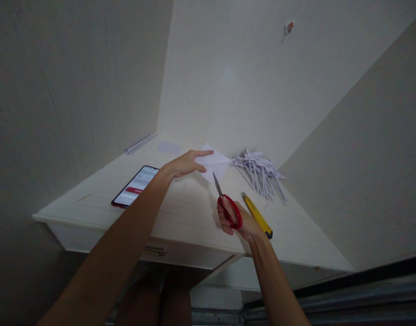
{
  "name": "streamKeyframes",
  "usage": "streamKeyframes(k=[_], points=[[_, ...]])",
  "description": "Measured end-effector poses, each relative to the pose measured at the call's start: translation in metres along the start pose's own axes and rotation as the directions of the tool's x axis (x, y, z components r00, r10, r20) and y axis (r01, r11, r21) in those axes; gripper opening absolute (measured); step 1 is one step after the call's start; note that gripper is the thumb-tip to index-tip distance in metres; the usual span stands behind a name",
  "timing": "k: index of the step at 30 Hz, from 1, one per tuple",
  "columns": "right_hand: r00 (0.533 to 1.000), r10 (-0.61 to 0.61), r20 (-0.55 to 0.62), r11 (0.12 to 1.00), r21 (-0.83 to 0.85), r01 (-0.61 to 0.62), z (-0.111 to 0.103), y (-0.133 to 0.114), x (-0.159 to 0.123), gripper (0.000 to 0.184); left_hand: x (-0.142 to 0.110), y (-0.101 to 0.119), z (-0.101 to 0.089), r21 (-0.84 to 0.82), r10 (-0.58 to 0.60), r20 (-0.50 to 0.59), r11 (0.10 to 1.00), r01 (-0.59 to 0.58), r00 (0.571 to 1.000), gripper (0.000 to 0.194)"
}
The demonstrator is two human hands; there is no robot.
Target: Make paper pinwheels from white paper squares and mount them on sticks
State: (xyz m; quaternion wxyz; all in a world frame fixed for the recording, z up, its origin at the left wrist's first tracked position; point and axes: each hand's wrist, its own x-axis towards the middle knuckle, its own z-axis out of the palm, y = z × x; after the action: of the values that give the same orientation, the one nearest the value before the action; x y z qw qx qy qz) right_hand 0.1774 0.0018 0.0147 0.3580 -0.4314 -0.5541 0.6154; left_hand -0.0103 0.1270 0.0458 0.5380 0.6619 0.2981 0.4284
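Note:
My left hand is at a white square of paper, which stands corner-up with crease lines across it. Its thumb and forefinger lie apart on the near face, and the other fingers are hidden. My right hand grips red-handled scissors through the loops. Their blades look closed, with the tip pointing up at the paper's lower edge, close to it; whether they touch I cannot tell. Just right of that hand lies a yellow utility knife on the table.
A heap of folded paper pinwheels on rolled sticks lies at the back right. A phone showing a timer sits left, partly behind my forearm. Paper rolls and a flat paper piece are at the back left of the white table. Walls enclose it.

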Motion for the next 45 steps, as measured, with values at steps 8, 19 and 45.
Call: streamKeyframes(k=[8,19,45], points=[[0.987,-0.093,-0.130,0.991,-0.108,0.079,-0.013,0.003,-0.028,0.041,0.006,-0.014,0.000,0.000,-0.007,0.046,1.000,0.007,0.999,0.065],[0.748,-0.305,-0.589,0.950,-0.136,0.280,-0.002,0.013,0.021,0.036,0.010,-0.026,0.028,0.150,0.125,-0.115,0.983,-0.107,0.986,0.071],[0.701,-0.374,-0.607,0.927,-0.219,0.305,-0.047,-0.005,0.038,0.032,0.007,-0.035,0.047,0.239,0.239,-0.052,0.946,-0.220,0.970,0.056]])
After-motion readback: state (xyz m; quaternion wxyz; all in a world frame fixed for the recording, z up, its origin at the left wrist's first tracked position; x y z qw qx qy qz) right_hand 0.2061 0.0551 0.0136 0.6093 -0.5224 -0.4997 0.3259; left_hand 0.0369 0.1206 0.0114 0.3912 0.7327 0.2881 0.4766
